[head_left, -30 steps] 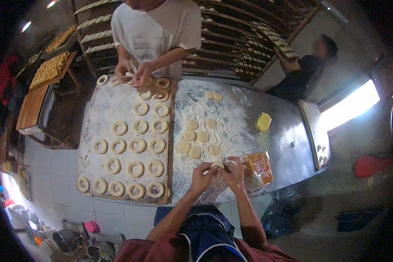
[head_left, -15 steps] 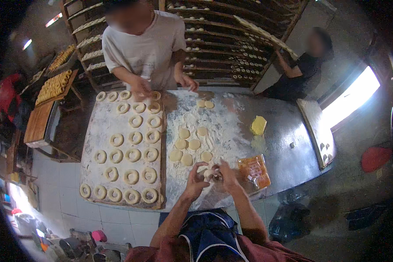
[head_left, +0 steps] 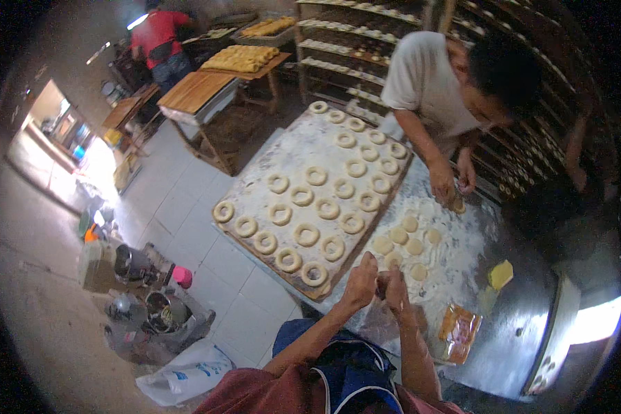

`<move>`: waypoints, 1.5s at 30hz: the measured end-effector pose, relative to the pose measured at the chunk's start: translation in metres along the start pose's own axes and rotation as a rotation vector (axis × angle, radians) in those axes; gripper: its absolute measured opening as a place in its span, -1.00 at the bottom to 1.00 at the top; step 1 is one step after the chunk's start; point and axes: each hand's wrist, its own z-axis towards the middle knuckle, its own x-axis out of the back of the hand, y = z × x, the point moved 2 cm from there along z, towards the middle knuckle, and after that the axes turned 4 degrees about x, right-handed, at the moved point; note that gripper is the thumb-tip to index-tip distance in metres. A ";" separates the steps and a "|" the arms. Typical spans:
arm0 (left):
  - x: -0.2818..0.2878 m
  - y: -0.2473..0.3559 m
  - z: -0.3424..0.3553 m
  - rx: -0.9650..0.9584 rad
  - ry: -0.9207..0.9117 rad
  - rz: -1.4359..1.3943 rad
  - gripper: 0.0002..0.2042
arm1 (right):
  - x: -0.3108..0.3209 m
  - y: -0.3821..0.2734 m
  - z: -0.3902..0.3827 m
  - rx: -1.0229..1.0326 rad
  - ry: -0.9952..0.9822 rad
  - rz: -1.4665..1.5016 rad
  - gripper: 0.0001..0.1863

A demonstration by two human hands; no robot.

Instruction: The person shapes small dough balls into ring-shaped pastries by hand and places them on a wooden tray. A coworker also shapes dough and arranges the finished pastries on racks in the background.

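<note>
My left hand (head_left: pixel 358 288) and my right hand (head_left: pixel 394 293) are close together over the floured table (head_left: pixel 462 255), near the board's lower right corner, fingers curled; what they hold between them is hidden. Just beyond my fingers lie several flat round dough discs (head_left: pixel 413 245). To the left is a floured board (head_left: pixel 251 193) bearing rows of dough rings (head_left: pixel 306 234). An orange-filled clear packet (head_left: pixel 460 331) lies right of my hands, with a yellow lump (head_left: pixel 500 276) farther back.
Across the table a co-worker in white (head_left: pixel 414 83) bends, hands low over the table. Behind are racks (head_left: pixel 338 62), a bench (head_left: pixel 196 93) with golden pastries and a person in red (head_left: pixel 155 38). Left on the floor stand metal pots (head_left: pixel 165 314) and a white sack (head_left: pixel 186 372).
The view has swung left. My hands, earlier round a pale dough piece, are now curled closer, hiding it. The co-worker's hands have moved from the board to the table beside it.
</note>
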 end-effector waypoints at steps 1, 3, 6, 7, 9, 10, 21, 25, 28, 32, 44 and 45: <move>0.010 -0.008 0.000 0.042 0.008 -0.139 -0.70 | -0.015 -0.013 -0.002 0.018 -0.011 -0.033 -0.44; 0.027 -0.024 0.003 0.113 0.035 -0.420 -0.68 | -0.044 -0.040 -0.004 0.060 -0.026 -0.093 -0.43; 0.066 -0.044 0.018 0.425 -0.054 -1.511 -0.67 | -0.084 -0.016 0.017 0.159 -0.056 0.055 -0.36; 0.082 -0.039 0.030 0.310 0.017 -1.099 -0.68 | -0.095 -0.023 0.019 0.132 -0.101 0.074 -0.33; 0.107 -0.019 0.041 0.063 0.158 -0.018 -0.70 | -0.115 -0.034 0.033 0.148 -0.375 -0.425 -0.37; 0.109 -0.035 0.042 0.049 0.198 0.355 -0.72 | -0.126 -0.039 0.041 0.113 -0.491 -0.608 -0.38; 0.263 -0.099 0.129 0.216 0.455 -0.137 -0.66 | -0.278 -0.085 0.112 0.523 -0.572 -0.117 -0.44; 0.287 -0.110 0.208 0.491 0.355 0.254 -0.71 | -0.299 -0.150 0.125 0.286 -0.485 -0.578 -0.38; 0.348 -0.215 0.203 0.213 0.237 0.931 -0.77 | -0.310 -0.127 0.105 0.400 -0.417 -0.723 -0.10; 0.298 -0.174 0.228 0.105 0.052 0.580 -0.70 | -0.188 -0.102 0.066 0.184 -0.306 -0.648 -0.27; 0.249 -0.089 0.202 -0.085 0.182 0.497 -0.66 | 0.108 0.039 0.013 0.182 0.551 -0.893 -0.77; 0.222 -0.066 0.189 -0.084 0.154 0.433 -0.64 | 0.111 0.038 0.010 0.150 0.554 -0.850 -0.76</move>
